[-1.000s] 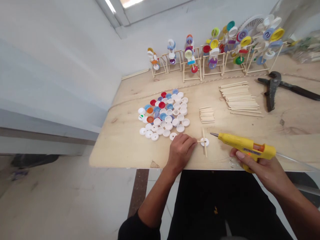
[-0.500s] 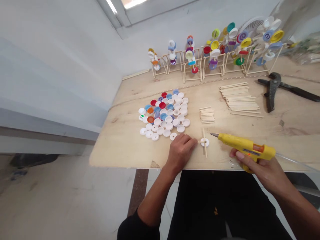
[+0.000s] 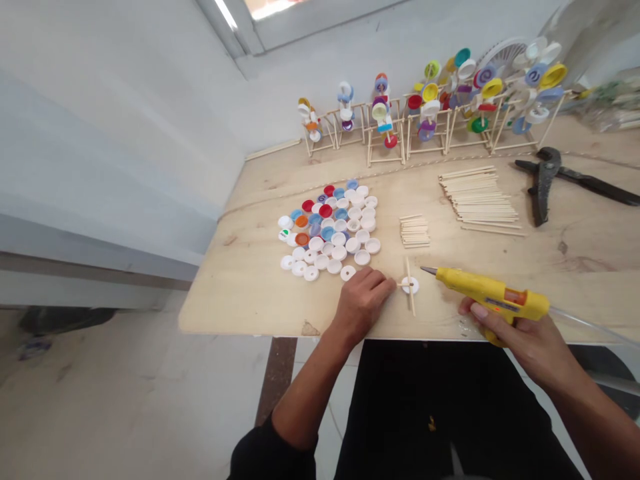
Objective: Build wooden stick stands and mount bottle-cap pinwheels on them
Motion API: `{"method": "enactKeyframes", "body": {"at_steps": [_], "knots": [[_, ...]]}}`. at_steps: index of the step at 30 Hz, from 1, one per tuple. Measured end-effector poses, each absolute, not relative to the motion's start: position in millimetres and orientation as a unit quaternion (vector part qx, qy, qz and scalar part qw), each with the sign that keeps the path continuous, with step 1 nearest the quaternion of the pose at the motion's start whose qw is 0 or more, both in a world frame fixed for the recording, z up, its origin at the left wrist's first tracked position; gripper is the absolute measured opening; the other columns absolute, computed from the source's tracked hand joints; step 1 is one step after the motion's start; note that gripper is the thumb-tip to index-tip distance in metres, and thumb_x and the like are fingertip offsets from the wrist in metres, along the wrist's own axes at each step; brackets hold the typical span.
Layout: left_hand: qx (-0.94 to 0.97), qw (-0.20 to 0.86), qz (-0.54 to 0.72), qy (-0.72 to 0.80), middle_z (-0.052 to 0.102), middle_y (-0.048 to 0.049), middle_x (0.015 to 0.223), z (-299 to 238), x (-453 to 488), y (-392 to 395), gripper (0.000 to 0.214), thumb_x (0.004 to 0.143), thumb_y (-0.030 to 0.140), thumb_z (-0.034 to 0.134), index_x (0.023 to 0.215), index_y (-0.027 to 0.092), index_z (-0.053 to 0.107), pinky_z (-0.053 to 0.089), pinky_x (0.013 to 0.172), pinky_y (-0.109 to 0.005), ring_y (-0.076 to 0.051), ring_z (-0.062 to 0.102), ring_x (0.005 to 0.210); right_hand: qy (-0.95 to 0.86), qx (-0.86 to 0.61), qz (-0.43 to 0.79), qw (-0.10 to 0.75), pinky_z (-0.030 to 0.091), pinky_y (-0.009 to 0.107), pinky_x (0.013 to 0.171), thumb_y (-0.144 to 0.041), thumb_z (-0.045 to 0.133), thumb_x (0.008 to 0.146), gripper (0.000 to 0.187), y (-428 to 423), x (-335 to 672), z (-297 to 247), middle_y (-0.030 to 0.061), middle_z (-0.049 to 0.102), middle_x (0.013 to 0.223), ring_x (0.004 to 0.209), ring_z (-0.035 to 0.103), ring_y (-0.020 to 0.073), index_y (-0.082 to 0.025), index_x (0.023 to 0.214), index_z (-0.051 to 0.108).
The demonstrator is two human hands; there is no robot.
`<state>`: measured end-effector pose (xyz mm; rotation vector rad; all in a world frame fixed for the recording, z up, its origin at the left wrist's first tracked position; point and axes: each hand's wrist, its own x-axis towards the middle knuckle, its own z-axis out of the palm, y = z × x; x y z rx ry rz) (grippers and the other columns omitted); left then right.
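My left hand (image 3: 364, 300) is closed on the end of a short wooden stick (image 3: 402, 285), which reaches over a white bottle cap (image 3: 415, 288) on the table. A second stick (image 3: 412, 304) lies across that cap, roughly at right angles to the first. In my right hand (image 3: 523, 337) is a yellow glue gun (image 3: 473, 285), fingers wrapped round its handle. Its metal nozzle points left, a little to the right of the cap and apart from it. A clear glue stick (image 3: 585, 322) trails from the gun's rear.
Loose bottle caps (image 3: 334, 230) spread left of centre. Short sticks (image 3: 415, 231) and longer sticks (image 3: 483, 197) lie in piles. Black pliers (image 3: 545, 180) rest at right. Stick frames with colored cap wheels (image 3: 383, 123) line the back. A cord (image 3: 295, 191) crosses the table (image 3: 230, 287).
Almost nothing differs. The view has shifted very slightly, while both hands, the crossed sticks and the glue gun keep their places.
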<state>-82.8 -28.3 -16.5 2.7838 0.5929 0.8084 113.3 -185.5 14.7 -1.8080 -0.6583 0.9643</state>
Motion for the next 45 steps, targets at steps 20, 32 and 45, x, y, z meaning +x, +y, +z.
{"method": "enactKeyframes", "body": {"at_steps": [20, 32, 45], "knots": [[0.931, 0.103, 0.277, 0.213, 0.063, -0.0038, 0.077, -14, -84, -31, 0.018, 0.092, 0.023, 0.048, 0.085, 0.016, 0.063, 0.045, 0.063, -0.026, -0.014, 0.055, 0.072, -0.296, -0.74, 0.383, 0.467, 0.056, 0.033, 0.07, -0.057, 0.071, 0.067, 0.042, -186, 113, 14, 0.0094, 0.073, 0.088, 0.083, 0.067, 0.025, -0.018, 0.084, 0.073], [0.935, 0.116, 0.283, 0.181, 0.066, -0.0051, 0.084, -12, -81, -30, 0.016, 0.091, 0.02, 0.049, 0.091, 0.017, 0.064, 0.048, 0.067, -0.029, -0.015, 0.057, 0.076, -0.31, -0.739, 0.376, 0.465, 0.056, 0.034, 0.07, -0.057, 0.069, 0.068, 0.042, -185, 113, 17, 0.0097, 0.073, 0.088, 0.085, 0.067, 0.0261, -0.018, 0.083, 0.073], [0.876, 0.14, 0.338, 0.315, 0.063, -0.0069, 0.087, -4, -85, -53, 0.013, 0.089, 0.018, 0.048, 0.089, 0.018, 0.061, 0.048, 0.072, -0.032, -0.018, 0.058, 0.082, -0.325, -0.731, 0.393, 0.454, 0.057, 0.033, 0.066, -0.055, 0.071, 0.067, 0.041, -186, 119, 11, 0.0098, 0.073, 0.086, 0.081, 0.067, 0.0252, -0.018, 0.084, 0.074]]}}
